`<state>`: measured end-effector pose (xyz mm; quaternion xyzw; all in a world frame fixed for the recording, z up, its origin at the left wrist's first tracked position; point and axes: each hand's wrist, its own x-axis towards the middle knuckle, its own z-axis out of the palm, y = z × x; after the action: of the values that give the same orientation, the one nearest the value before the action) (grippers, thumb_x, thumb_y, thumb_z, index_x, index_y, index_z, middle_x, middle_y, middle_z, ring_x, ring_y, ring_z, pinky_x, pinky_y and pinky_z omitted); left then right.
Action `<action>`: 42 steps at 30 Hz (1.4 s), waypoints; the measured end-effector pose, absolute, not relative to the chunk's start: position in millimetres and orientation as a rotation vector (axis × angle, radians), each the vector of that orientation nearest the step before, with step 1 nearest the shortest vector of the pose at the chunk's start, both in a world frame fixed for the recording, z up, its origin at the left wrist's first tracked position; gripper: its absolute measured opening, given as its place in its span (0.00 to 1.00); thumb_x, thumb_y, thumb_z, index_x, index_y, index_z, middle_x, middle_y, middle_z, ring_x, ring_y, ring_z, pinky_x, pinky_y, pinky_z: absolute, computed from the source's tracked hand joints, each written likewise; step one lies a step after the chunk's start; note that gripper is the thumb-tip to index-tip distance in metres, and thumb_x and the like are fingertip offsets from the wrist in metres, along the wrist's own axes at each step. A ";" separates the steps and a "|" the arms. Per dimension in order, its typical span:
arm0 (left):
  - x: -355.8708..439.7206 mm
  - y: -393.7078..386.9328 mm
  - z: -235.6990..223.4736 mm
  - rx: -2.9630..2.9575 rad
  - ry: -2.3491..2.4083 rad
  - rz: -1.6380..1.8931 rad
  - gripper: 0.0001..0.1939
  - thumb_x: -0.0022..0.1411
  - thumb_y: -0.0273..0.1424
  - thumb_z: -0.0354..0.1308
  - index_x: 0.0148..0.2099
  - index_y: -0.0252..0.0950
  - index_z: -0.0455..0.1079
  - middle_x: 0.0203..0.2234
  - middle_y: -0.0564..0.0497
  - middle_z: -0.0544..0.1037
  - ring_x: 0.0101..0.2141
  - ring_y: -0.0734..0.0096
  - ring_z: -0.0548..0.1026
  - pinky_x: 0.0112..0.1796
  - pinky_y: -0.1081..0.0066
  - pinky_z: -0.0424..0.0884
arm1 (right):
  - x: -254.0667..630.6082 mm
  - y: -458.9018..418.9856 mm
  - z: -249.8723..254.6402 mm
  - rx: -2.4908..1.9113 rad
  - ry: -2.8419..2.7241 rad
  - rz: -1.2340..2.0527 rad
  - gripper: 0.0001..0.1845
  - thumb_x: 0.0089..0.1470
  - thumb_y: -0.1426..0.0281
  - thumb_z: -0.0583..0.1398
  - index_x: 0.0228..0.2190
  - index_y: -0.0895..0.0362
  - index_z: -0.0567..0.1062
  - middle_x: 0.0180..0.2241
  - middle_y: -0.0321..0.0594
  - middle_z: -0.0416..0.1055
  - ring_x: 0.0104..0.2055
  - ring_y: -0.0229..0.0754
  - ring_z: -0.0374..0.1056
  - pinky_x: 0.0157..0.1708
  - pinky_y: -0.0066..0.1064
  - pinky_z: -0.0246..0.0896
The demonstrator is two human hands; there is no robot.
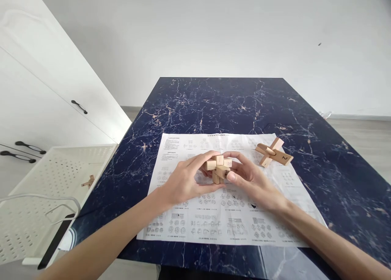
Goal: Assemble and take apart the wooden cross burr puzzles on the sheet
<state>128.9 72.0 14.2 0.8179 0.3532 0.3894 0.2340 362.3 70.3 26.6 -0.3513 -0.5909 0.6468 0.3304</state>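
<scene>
Between my two hands is a wooden burr puzzle [219,168], a knot of interlocking pale wood bars held just above the printed sheet. My left hand [186,176] grips it from the left, fingers over the top and thumb along the underside. From the right, my right hand [249,176] closes on it, its thumb against the front bar and its index finger behind the top. The back of the puzzle is hidden. Right of my hands, a second wooden puzzle [275,153], cross-shaped and marked 2, lies on the printed instruction sheet [180,233].
The dark blue marbled table [214,104] reaches to a pale wall. At the left stands a white perforated shelf unit [61,166] with a small wooden cross piece [88,181] and a white cable [39,196]. Behind it is a white cabinet [58,88] with black handles.
</scene>
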 end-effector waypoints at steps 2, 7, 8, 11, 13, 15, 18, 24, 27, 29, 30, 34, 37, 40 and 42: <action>130.1 72.5 17.3 2.162 0.958 1.080 0.36 0.64 0.44 0.73 0.69 0.42 0.66 0.54 0.43 0.83 0.44 0.59 0.86 0.45 0.59 0.87 | 363.3 69.8 27.0 -0.933 -1.639 1.567 0.26 0.69 0.46 0.60 0.57 0.48 0.67 0.52 0.49 0.79 0.53 0.55 0.77 0.52 0.51 0.74; 132.3 71.1 27.6 1.865 0.914 0.989 0.38 0.59 0.39 0.78 0.67 0.41 0.68 0.47 0.47 0.85 0.39 0.62 0.86 0.40 0.62 0.88 | 368.3 71.5 21.4 -1.034 -1.877 1.103 0.18 0.74 0.51 0.55 0.53 0.49 0.72 0.51 0.48 0.78 0.50 0.55 0.76 0.51 0.50 0.73; 132.5 70.7 28.9 1.828 0.904 0.968 0.38 0.58 0.38 0.78 0.67 0.41 0.68 0.46 0.47 0.85 0.39 0.62 0.86 0.41 0.62 0.88 | 369.4 72.4 20.3 -1.036 -1.924 1.017 0.16 0.74 0.53 0.55 0.52 0.49 0.72 0.50 0.48 0.78 0.48 0.54 0.76 0.48 0.48 0.73; 132.8 70.0 31.0 1.767 0.867 0.928 0.38 0.58 0.36 0.78 0.67 0.42 0.68 0.44 0.48 0.85 0.37 0.63 0.85 0.41 0.62 0.87 | 372.3 74.4 19.5 -0.992 -2.020 0.847 0.13 0.74 0.56 0.54 0.48 0.50 0.72 0.44 0.47 0.77 0.40 0.51 0.73 0.40 0.44 0.70; 133.4 70.1 31.6 1.761 0.840 0.913 0.37 0.59 0.35 0.78 0.67 0.42 0.68 0.41 0.50 0.84 0.35 0.66 0.84 0.40 0.63 0.87 | 373.3 75.0 20.9 -0.978 -2.059 0.800 0.13 0.75 0.57 0.53 0.46 0.51 0.72 0.40 0.46 0.75 0.36 0.49 0.71 0.36 0.42 0.67; 134.0 70.9 32.1 1.791 0.826 0.925 0.36 0.59 0.35 0.78 0.66 0.42 0.69 0.41 0.50 0.84 0.35 0.66 0.83 0.39 0.63 0.87 | 373.5 75.0 22.9 -0.987 -2.095 0.772 0.14 0.75 0.58 0.52 0.44 0.52 0.72 0.36 0.44 0.73 0.32 0.46 0.67 0.32 0.40 0.62; 134.5 72.8 32.8 1.873 0.829 0.970 0.36 0.57 0.35 0.79 0.65 0.43 0.72 0.53 0.45 0.81 0.42 0.61 0.83 0.41 0.61 0.87 | 373.0 74.1 25.3 -0.991 -2.123 0.774 0.16 0.75 0.57 0.51 0.39 0.52 0.71 0.31 0.40 0.69 0.28 0.43 0.61 0.29 0.38 0.55; 130.3 77.5 32.0 2.060 0.818 0.975 0.38 0.58 0.39 0.79 0.67 0.44 0.71 0.59 0.43 0.79 0.49 0.56 0.83 0.44 0.60 0.87 | 369.1 70.9 25.4 -1.004 -2.041 1.005 0.21 0.76 0.56 0.50 0.31 0.52 0.65 0.25 0.33 0.63 0.26 0.40 0.58 0.28 0.35 0.52; 126.5 79.5 29.1 2.241 0.787 1.026 0.40 0.58 0.39 0.78 0.69 0.44 0.69 0.59 0.42 0.80 0.56 0.52 0.81 0.55 0.53 0.83 | 366.3 69.9 26.0 -1.026 -1.982 1.101 0.24 0.76 0.55 0.50 0.28 0.52 0.63 0.23 0.32 0.61 0.24 0.38 0.56 0.27 0.34 0.50; 124.2 80.7 26.7 2.331 0.748 1.061 0.42 0.59 0.38 0.77 0.72 0.44 0.66 0.61 0.42 0.79 0.59 0.52 0.79 0.60 0.51 0.79 | 365.0 69.7 26.7 -1.045 -1.953 1.153 0.26 0.75 0.54 0.50 0.26 0.52 0.61 0.22 0.31 0.59 0.24 0.37 0.54 0.27 0.33 0.48; 123.3 81.2 25.7 2.357 0.728 1.075 0.43 0.60 0.37 0.77 0.73 0.44 0.64 0.62 0.42 0.78 0.59 0.53 0.79 0.61 0.52 0.78 | 364.7 69.7 26.9 -1.054 -1.945 1.170 0.26 0.75 0.54 0.50 0.26 0.52 0.60 0.22 0.30 0.58 0.24 0.36 0.53 0.27 0.33 0.48; 122.9 83.4 25.4 2.325 0.750 1.047 0.42 0.60 0.36 0.78 0.72 0.46 0.66 0.61 0.44 0.78 0.59 0.54 0.79 0.60 0.55 0.79 | 363.2 70.2 27.2 -1.090 -1.887 1.239 0.27 0.73 0.51 0.52 0.26 0.53 0.63 0.23 0.31 0.59 0.25 0.37 0.54 0.27 0.33 0.49; 124.7 84.6 28.1 2.163 0.883 0.964 0.40 0.60 0.40 0.77 0.70 0.49 0.67 0.60 0.46 0.78 0.54 0.56 0.80 0.52 0.60 0.83 | 361.1 71.5 27.5 -1.087 -1.720 1.427 0.29 0.72 0.46 0.52 0.26 0.53 0.65 0.21 0.31 0.60 0.23 0.36 0.54 0.26 0.32 0.51; 126.7 84.6 31.9 1.968 0.988 0.914 0.40 0.65 0.42 0.73 0.74 0.52 0.61 0.64 0.44 0.74 0.44 0.64 0.82 0.39 0.68 0.83 | 360.1 75.3 28.3 -0.987 -1.321 1.770 0.30 0.70 0.44 0.56 0.27 0.54 0.68 0.21 0.31 0.61 0.21 0.35 0.55 0.24 0.31 0.55; 127.7 84.2 34.6 1.866 1.069 0.890 0.36 0.70 0.42 0.68 0.74 0.51 0.59 0.67 0.42 0.70 0.41 0.67 0.82 0.34 0.71 0.81 | 361.3 80.1 27.9 -0.903 -0.977 1.955 0.26 0.66 0.46 0.62 0.30 0.55 0.71 0.23 0.30 0.60 0.21 0.34 0.53 0.20 0.28 0.55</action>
<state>127.7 84.2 34.6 0.7361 0.4219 0.3513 0.3959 361.3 80.1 27.9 -0.3533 -0.3824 0.7651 0.3789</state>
